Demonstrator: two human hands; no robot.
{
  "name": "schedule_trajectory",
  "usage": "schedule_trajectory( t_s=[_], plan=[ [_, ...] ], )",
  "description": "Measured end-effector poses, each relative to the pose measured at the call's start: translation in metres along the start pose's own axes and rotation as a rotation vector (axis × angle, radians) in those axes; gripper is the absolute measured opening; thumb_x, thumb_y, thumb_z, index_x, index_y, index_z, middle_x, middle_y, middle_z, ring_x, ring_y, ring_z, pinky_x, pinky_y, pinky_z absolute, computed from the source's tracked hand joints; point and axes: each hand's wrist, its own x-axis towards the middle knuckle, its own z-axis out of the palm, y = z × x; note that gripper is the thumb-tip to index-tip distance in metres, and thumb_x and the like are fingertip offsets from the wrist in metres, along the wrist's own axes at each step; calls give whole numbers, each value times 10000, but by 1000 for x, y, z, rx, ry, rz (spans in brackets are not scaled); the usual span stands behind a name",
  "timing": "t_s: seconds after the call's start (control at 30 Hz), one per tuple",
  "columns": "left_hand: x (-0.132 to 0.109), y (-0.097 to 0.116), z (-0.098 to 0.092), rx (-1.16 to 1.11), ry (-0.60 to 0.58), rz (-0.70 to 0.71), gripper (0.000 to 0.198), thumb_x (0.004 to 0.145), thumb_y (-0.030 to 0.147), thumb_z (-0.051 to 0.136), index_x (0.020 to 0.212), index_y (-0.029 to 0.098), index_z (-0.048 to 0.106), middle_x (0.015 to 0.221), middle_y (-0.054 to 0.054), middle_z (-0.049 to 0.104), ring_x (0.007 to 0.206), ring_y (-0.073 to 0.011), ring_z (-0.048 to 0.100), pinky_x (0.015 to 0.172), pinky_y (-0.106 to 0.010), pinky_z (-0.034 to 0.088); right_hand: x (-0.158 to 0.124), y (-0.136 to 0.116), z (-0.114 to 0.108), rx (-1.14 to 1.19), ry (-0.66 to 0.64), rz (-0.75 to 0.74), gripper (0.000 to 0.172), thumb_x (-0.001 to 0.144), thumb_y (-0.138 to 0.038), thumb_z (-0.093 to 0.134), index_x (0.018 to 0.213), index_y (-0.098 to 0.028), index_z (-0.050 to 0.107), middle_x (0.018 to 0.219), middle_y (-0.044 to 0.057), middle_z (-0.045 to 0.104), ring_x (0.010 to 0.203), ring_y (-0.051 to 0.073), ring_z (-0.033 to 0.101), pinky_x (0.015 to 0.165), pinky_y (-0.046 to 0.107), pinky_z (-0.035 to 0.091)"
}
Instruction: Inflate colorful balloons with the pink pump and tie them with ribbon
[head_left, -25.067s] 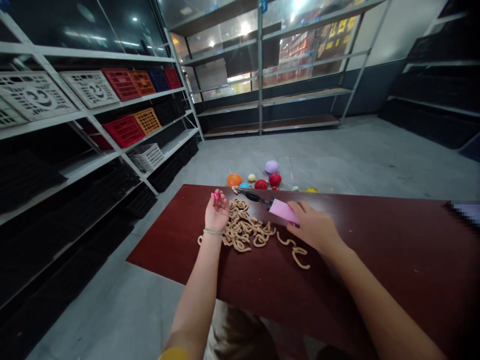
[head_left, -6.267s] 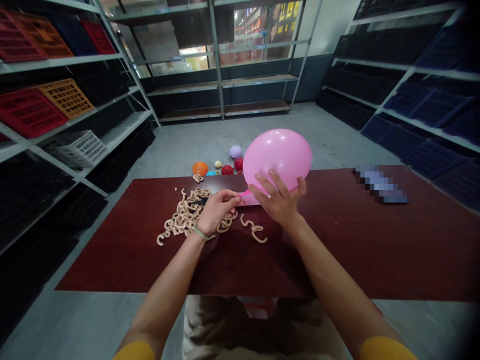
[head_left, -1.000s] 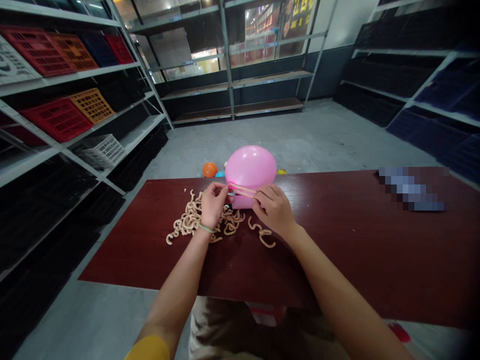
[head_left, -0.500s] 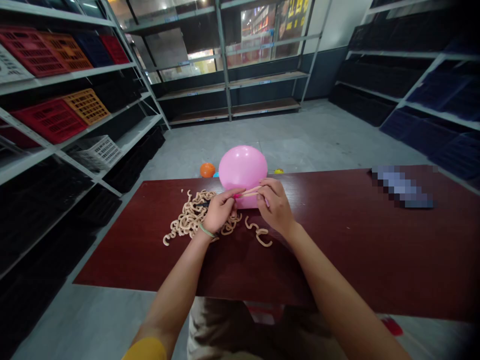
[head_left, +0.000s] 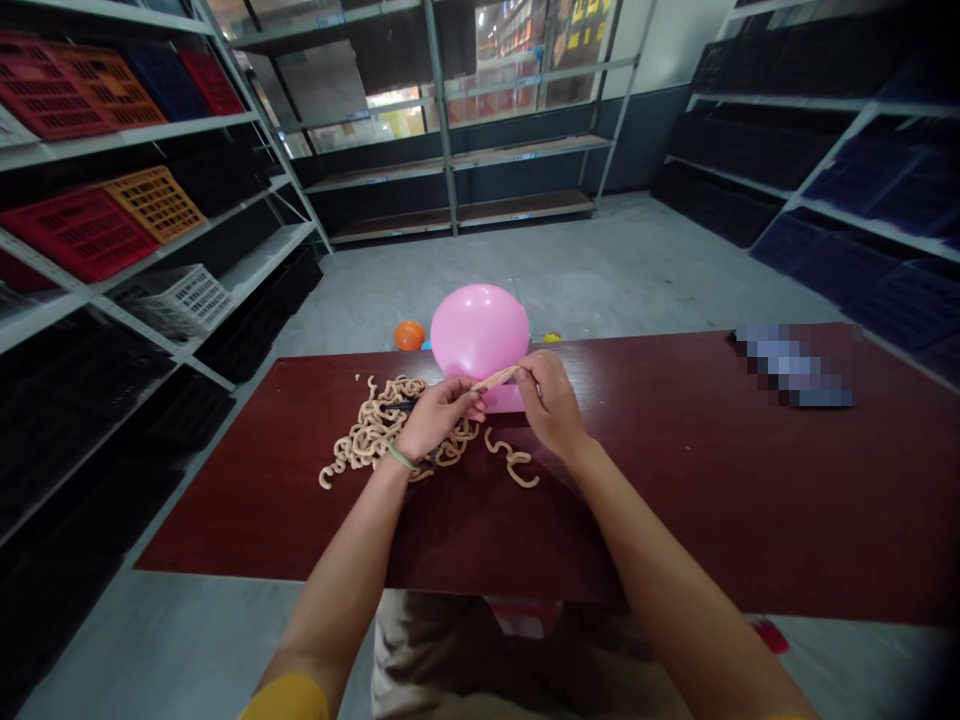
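Observation:
A pink balloon [head_left: 480, 330] rests at the table's far edge, its neck side toward my fingers. Between my hands runs a stretched beige rubber band [head_left: 496, 378]. My left hand [head_left: 440, 418] pinches the band's left end close against the balloon; the balloon's neck is mostly hidden by these fingers. The other end is gripped by my right hand [head_left: 551, 400], fingers closed. Under and beside my left wrist lies a pile of curly beige rubber bands [head_left: 371, 432], with something black partly showing among them. A few loose bands [head_left: 517, 465] lie below my right hand.
The dark red table [head_left: 675, 500] bears a pixelated item [head_left: 795, 365] at its right. On the floor beyond are an orange balloon [head_left: 409, 335] and a bit of yellow [head_left: 552, 337]. Shelves with crates [head_left: 157, 205] stand left; more racks stand behind and right.
My right fingers have drawn closer together on the band, and its two separate strands now look like one narrow strip. The camera view has shifted slightly.

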Motion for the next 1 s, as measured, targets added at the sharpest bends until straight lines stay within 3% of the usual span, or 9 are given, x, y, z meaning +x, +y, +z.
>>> schedule_trajectory(
  t_s=[0.13, 0.23, 0.37, 0.53, 0.73, 1.0],
  plan=[
    [-2, -5, 2, 358, 79, 126, 254, 836, 431, 663, 794, 181, 666, 662, -25, 645, 575, -139, 573, 582, -242, 428, 1, -3, -2, -13, -15, -15, 235, 983, -358, 400, 829, -246, 539, 816, 34, 585, 833, 190, 544, 801, 359, 449],
    [-4, -12, 6, 643, 176, 288, 195, 785, 376, 727, 737, 205, 648, 646, -21, 605, 587, -157, 522, 618, -260, 395, 1, -7, -4, -13, -31, -40, 252, 968, -360, 459, 769, -237, 555, 750, 19, 586, 759, 166, 545, 736, 322, 444],
    [-5, -19, 11, 829, 229, 364, 233, 770, 392, 732, 700, 219, 592, 648, -33, 562, 586, -174, 486, 640, -273, 384, -1, -17, -6, 26, -83, -21, 269, 941, -382, 525, 724, -236, 587, 710, 0, 604, 701, 144, 555, 671, 295, 441],
    [-7, -17, 13, 868, 304, 409, 285, 835, 424, 639, 654, 221, 551, 596, -30, 510, 559, -173, 435, 616, -271, 366, 1, -26, -10, 135, -138, -6, 214, 930, -378, 539, 801, -244, 644, 780, 3, 656, 755, 149, 590, 710, 302, 474],
    [-7, -14, 10, 933, 260, 456, 320, 937, 320, 488, 644, 211, 560, 607, -36, 525, 594, -171, 475, 636, -273, 363, 1, -13, -3, 108, -46, 10, 151, 939, -306, 513, 965, -257, 653, 908, 27, 671, 857, 174, 614, 778, 334, 501],
    [-9, -13, 11, 830, 221, 461, 270, 903, 293, 549, 665, 207, 644, 612, -34, 574, 611, -170, 508, 653, -274, 360, -1, -7, -2, -10, -56, -39, 165, 953, -279, 494, 1009, -272, 650, 975, 42, 671, 967, 209, 603, 882, 396, 495]
  ],
)
